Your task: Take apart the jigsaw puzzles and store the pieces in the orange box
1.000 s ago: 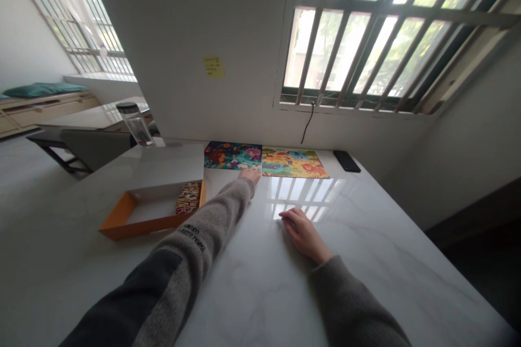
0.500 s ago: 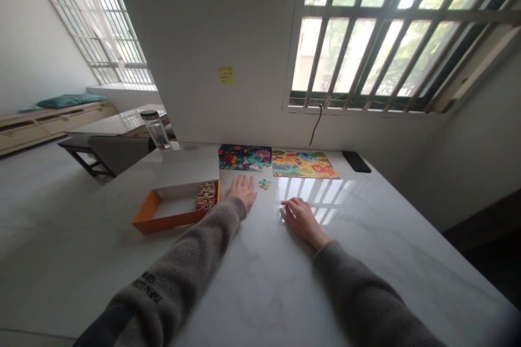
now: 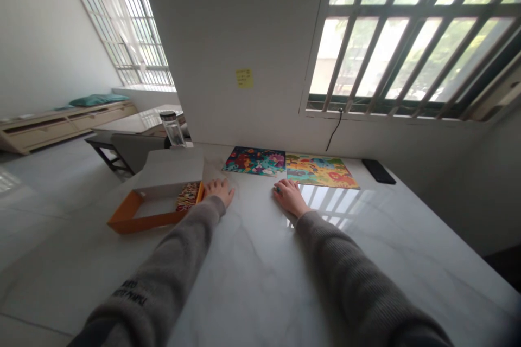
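My left hand (image 3: 218, 192) lies with its fingers apart at the right end of an orange open-topped box (image 3: 146, 222), against or very close to its wall. Inside the box, at that end, is a stack of puzzle pieces (image 3: 188, 197). My right hand (image 3: 290, 197) rests on the white table with its fingers curled around a puzzle piece, of which only a teal bit (image 3: 278, 189) shows at the fingertips. Just beyond the right hand are a dark floral puzzle picture (image 3: 256, 161) and a yellow animal puzzle picture (image 3: 321, 169), side by side.
A black phone (image 3: 378, 171) lies at the back right of the marble-patterned table (image 3: 252, 282). At the back left stands a glass bottle (image 3: 173, 129) with a dark lid. A yellow note (image 3: 245, 78) sticks to the wall, and a thin cable (image 3: 334, 133) hangs below the barred window.
The orange box has shifted left along the table, and my left hand with it. My right hand has moved forward and closed on the puzzle piece that lay by the pictures. The view has turned slightly.
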The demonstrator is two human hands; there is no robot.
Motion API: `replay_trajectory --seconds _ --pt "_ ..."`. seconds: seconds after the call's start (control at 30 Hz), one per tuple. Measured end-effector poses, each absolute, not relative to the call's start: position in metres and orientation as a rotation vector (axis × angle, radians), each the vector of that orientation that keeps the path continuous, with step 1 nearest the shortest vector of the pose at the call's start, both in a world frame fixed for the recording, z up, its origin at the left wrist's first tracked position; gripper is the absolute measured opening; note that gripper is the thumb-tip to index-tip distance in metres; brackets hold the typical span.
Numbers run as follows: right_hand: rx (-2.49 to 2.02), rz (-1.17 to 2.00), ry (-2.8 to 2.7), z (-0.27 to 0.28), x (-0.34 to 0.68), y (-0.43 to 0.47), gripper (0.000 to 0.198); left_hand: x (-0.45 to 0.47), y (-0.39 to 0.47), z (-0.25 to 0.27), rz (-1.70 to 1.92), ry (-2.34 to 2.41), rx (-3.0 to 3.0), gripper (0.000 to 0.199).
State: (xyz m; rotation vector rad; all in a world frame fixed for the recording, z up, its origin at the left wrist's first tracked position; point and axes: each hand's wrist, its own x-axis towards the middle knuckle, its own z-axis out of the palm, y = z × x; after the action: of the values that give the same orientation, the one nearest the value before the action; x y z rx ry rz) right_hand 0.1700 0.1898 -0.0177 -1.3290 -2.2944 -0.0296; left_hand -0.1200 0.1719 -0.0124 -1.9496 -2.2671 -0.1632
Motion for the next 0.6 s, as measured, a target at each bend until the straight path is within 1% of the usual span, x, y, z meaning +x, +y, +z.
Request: replay_trajectory --seconds 0.2,0.37,0.47,0.6 --pt "-1.454 -0.041 -2.272 -0.015 0.162 0.212 0.043 -0.114 0.218 -0.018 -0.414 -2.467 -1.760 0.061" --pt "-1.527 0.003 -2.285 -0.017 0.159 0.223 0.050 -0.114 0.247 -0.022 -0.554 -2.491 -1.710 0.059" --pt "-1.491 0.074 -2.314 -0.018 0.159 0.229 0.050 -0.120 0.256 -0.020 -0.613 -2.535 -1.721 0.059" --pt "-1.446 0.130 -2.330 -0.018 0.160 0.232 0.046 -0.124 0.258 -0.015 -0.646 -2.553 -1.738 0.061"
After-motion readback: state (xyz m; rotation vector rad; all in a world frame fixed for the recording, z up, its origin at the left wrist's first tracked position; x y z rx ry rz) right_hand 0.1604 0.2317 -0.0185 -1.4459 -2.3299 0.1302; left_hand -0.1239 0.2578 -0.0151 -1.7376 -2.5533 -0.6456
